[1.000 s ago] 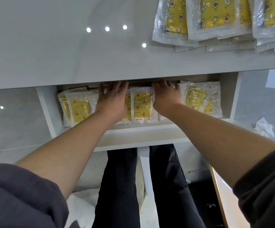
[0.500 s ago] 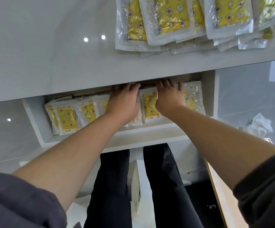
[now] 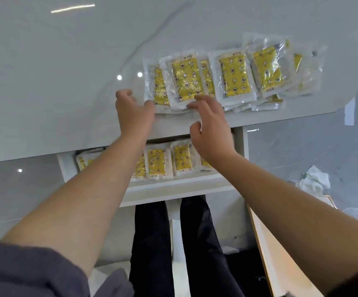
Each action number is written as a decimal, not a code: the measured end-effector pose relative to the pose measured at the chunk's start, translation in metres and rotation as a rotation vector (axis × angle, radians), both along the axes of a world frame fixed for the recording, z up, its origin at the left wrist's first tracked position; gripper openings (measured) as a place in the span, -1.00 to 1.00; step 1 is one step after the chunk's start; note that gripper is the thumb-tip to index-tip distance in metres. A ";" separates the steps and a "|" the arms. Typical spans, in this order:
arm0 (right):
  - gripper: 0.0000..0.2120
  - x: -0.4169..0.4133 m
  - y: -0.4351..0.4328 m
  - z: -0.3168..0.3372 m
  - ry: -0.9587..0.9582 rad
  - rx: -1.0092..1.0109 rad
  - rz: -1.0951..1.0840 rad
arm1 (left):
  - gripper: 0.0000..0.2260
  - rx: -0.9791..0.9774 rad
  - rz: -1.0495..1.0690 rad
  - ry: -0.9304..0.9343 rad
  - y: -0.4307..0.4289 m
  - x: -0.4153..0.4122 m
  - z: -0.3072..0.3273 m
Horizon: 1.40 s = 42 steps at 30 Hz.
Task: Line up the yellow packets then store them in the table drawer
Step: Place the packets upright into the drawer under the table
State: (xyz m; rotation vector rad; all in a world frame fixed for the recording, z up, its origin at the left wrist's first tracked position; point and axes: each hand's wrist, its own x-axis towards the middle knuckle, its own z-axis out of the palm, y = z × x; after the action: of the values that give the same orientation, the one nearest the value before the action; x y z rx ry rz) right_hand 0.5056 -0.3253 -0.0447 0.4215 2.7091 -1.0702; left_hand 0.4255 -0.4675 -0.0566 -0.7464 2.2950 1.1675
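Hands of a person reach over a glossy pale grey desk [image 3: 66, 82]. Yellow patterned packets in clear plastic wrappers [image 3: 234, 77] lie in an overlapping row near its front edge. The left hand [image 3: 134, 112] hovers at the row's left end, its grip loosely curled and holding nothing. The right hand [image 3: 212, 129] has its grip apart, fingertips touching the near edge of one packet. Below, the open white table drawer [image 3: 173, 187] holds more yellow packets [image 3: 156, 161] side by side. A crumpled white tissue [image 3: 313, 183] lies on the floor at right.
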 end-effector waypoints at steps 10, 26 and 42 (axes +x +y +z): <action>-0.57 -0.052 -0.015 -0.007 -0.292 0.142 0.021 | -0.82 0.058 -0.131 -0.129 0.017 -0.042 -0.025; -0.51 -0.049 -0.031 -0.001 -0.263 -0.330 -0.277 | -0.94 0.289 -0.031 -0.112 -0.030 -0.041 -0.011; -0.86 -0.008 0.050 0.010 -0.514 -0.805 -0.659 | -0.75 0.111 0.030 -0.284 0.034 -0.044 -0.013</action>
State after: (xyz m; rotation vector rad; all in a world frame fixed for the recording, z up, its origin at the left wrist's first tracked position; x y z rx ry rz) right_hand 0.4980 -0.2757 -0.0349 1.2396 1.5271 -1.7646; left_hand 0.3813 -0.4332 -0.0696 -0.8482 1.9770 1.1133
